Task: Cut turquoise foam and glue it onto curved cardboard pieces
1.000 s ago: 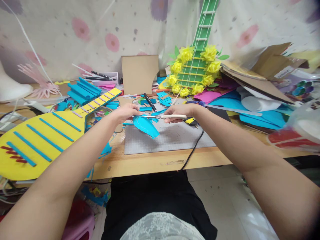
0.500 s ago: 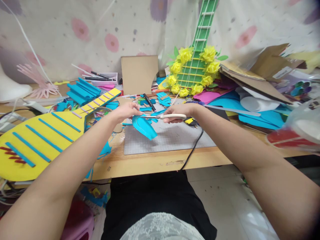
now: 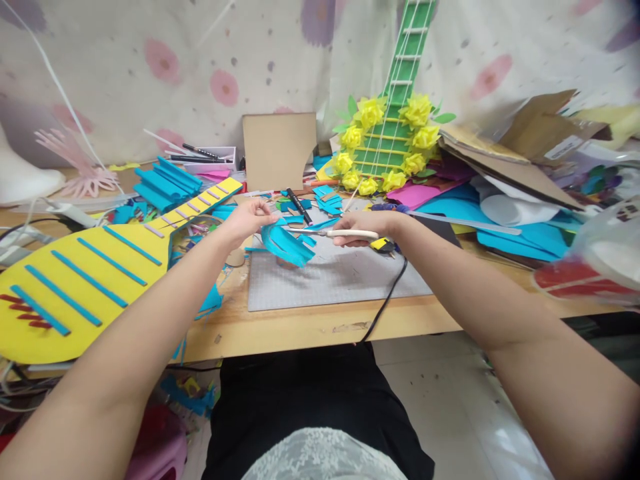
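My left hand (image 3: 254,219) pinches the upper end of a curled strip of blue paper (image 3: 285,245), which hangs above the grey cutting mat (image 3: 325,283). In my right hand (image 3: 367,223) is a pair of white-handled scissors (image 3: 353,234); its blades point left and reach the blue paper. Behind the hands lies a black marker (image 3: 299,205) among blue scraps (image 3: 327,199). To the left rests a yellow guitar-shaped board (image 3: 85,287) with blue and pink strips on it.
A green guitar shape (image 3: 385,143) ringed with yellow paper flowers leans at the back. Coloured paper and cardboard (image 3: 525,160) pile up on the right, near a clear plastic tub (image 3: 595,260). A black cable (image 3: 387,300) crosses the table's front edge.
My right hand and the scissors have shifted slightly right. The blue paper has swung up a little, and a narrow strip at its right end now stands apart.
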A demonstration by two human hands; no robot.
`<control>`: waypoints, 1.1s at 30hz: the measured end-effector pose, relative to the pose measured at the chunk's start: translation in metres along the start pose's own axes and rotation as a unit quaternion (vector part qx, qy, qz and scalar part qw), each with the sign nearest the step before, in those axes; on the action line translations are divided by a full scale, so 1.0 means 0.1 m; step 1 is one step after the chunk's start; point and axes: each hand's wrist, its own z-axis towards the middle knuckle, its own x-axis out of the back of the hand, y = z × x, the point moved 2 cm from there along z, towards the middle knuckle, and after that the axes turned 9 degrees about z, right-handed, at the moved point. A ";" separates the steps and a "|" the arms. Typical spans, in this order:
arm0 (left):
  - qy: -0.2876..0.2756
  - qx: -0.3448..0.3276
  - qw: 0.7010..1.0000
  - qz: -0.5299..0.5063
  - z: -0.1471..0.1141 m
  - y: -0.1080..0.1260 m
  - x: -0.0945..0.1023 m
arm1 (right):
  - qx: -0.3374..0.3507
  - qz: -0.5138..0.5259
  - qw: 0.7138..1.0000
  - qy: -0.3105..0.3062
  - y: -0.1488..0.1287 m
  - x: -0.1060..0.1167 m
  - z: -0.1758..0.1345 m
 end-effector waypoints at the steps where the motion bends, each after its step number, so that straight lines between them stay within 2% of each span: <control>1: 0.012 -0.014 1.000 0.002 -0.01 -0.01 0.01 | 0.028 0.019 0.999 0.014 0.03 0.00 -0.01; 4: 0.041 -0.037 0.998 0.005 -0.04 -0.06 -0.01 | 0.117 0.067 0.985 0.108 0.07 -0.05 0.01; 7: 0.047 -0.020 0.998 -0.032 -0.06 -0.10 -0.11 | 0.159 0.126 0.956 0.210 0.03 -0.17 0.13; 11: 0.018 0.006 0.996 -0.084 -0.07 -0.13 -0.23 | 0.203 0.134 0.947 0.210 -0.10 -0.37 0.39; 14: 0.015 0.023 0.992 -0.120 -0.07 -0.16 -0.24 | 0.188 0.118 0.944 0.244 -0.14 -0.42 0.52; 18: 0.007 0.059 0.983 -0.173 -0.09 -0.22 -0.22 | 0.165 0.121 0.938 0.278 -0.14 -0.43 0.55; 22: -0.039 0.081 0.975 -0.204 -0.12 -0.24 -0.26 | 0.172 0.154 0.933 0.275 -0.15 -0.43 0.55; 26: -0.075 0.097 0.965 -0.233 -0.13 -0.23 -0.31 | 0.195 0.186 0.929 0.254 -0.18 -0.45 0.61; 30: -0.093 0.081 0.956 -0.265 -0.11 -0.22 -0.31 | 0.222 0.209 0.905 0.297 -0.19 -0.47 0.66; 33: -0.109 0.093 0.954 -0.262 -0.09 -0.24 -0.31 | 0.251 0.224 0.893 0.298 -0.20 -0.49 0.68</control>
